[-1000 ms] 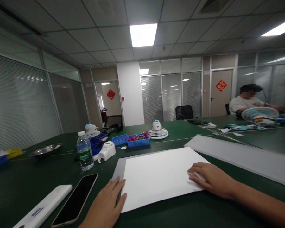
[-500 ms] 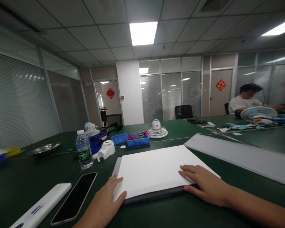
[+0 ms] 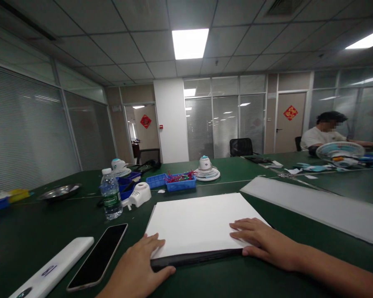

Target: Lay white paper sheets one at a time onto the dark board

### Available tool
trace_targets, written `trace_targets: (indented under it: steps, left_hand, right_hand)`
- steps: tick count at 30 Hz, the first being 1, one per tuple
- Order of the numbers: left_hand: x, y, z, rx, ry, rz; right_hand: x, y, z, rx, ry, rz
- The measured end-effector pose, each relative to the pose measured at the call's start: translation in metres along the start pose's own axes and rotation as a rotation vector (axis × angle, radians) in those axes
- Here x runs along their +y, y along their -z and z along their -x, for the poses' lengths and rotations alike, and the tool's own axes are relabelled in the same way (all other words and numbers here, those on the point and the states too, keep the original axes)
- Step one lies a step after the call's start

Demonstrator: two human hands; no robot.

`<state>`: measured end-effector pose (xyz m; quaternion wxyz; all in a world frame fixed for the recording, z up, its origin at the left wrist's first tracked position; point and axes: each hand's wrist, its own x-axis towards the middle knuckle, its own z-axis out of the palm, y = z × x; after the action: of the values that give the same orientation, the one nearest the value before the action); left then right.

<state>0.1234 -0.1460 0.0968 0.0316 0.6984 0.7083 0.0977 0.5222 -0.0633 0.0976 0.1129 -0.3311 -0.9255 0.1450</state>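
A white sheet of paper lies on a dark flat board on the green table. My left hand rests at the board's near left corner, fingers on the paper's edge and thumb along the board's front edge. My right hand lies flat on the paper's near right corner, fingers stretched out, thumb at the board's front edge. Neither hand holds anything.
A black phone and a white power bank lie to the left. Behind them stand a water bottle, small fans, blue trays and a metal dish. A long white sheet lies to the right. A person sits far right.
The white paper has slid left and back until it lines up over the dark board. Both hands have shifted with it to the board's front corners.
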Motion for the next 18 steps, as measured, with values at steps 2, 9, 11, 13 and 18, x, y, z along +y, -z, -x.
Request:
trace_targets:
  steps: [2, 9, 11, 13, 18]
  left_hand:
    - [0.0, 0.001, 0.001, 0.01, -0.007, -0.01]
    - [0.002, 0.007, 0.003, 0.006, -0.012, -0.042]
    - [0.0, 0.007, 0.004, 0.011, -0.016, -0.029]
    - [-0.003, 0.005, 0.005, 0.028, -0.025, -0.002]
    - [-0.007, 0.004, 0.004, 0.036, -0.038, 0.041]
  right_hand:
    - [0.007, 0.003, 0.0, 0.025, 0.026, -0.016]
    - [0.114, 0.032, 0.019, 0.372, -0.237, 0.329]
    - [0.157, 0.037, 0.037, 0.465, -0.377, 0.449]
    - [0.192, 0.038, 0.055, 0.529, -0.539, 0.485]
    - [0.207, 0.035, 0.071, 0.502, -0.622, 0.347]
